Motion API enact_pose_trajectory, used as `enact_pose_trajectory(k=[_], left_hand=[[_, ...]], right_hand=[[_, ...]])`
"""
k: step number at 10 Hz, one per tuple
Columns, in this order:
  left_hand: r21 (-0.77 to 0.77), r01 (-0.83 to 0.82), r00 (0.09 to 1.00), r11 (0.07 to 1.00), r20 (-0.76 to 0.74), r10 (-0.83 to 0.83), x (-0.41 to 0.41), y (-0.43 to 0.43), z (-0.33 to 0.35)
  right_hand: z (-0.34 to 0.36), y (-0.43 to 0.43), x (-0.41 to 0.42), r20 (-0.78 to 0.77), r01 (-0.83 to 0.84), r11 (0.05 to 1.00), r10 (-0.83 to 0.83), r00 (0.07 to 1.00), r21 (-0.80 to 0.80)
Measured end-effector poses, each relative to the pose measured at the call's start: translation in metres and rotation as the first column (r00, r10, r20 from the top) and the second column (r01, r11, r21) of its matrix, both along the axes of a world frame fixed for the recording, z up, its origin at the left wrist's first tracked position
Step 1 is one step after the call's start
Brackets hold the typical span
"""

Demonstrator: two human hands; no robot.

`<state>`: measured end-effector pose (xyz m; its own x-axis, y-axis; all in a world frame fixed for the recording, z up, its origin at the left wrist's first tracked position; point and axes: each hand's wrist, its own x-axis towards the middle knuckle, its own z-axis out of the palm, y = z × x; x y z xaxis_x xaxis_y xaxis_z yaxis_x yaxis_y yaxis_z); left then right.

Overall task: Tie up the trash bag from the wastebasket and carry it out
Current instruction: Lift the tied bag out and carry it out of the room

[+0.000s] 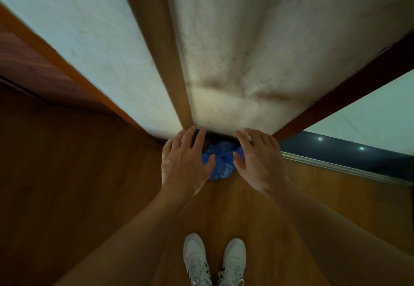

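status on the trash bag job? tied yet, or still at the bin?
Done: nothing visibly finished. The blue trash bag sits at the foot of the wall on the wooden floor; whether its gathered top is knotted is unclear, and no wastebasket clearly shows.
In hand: left hand and right hand hover open on either side of it, gripping nothing.
Left: gripping the bag, tying if needed, lifting, carrying out.

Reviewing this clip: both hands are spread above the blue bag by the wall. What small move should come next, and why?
Probably lower both hands and close the fingers on the bunched top of the blue bag. The left hand and right hand hang open on either side of it, gripping nothing, and the bag sits low on the wooden floor at the wall's foot, seemingly gathered but not lifted.
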<state>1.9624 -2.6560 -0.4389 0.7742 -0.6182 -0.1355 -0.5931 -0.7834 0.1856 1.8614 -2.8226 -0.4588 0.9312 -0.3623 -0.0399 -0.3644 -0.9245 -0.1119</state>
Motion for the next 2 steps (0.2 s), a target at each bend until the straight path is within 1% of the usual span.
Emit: enact_pose_trajectory(k=[1, 2], left_hand=[[0.013, 0.067, 0.997, 0.998, 0.046, -0.068, 0.002, -0.001, 0.014], [0.038, 0.083, 0.994, 0.996, 0.068, -0.086, 0.006, -0.004, 0.041]], right_hand=[[0.011, 0.000, 0.001, -0.003, -0.034, 0.999, 0.034, 0.999, 0.035], [0.037, 0.003, 0.004, 0.010, -0.038, 0.999, 0.038, 0.999, 0.035]])
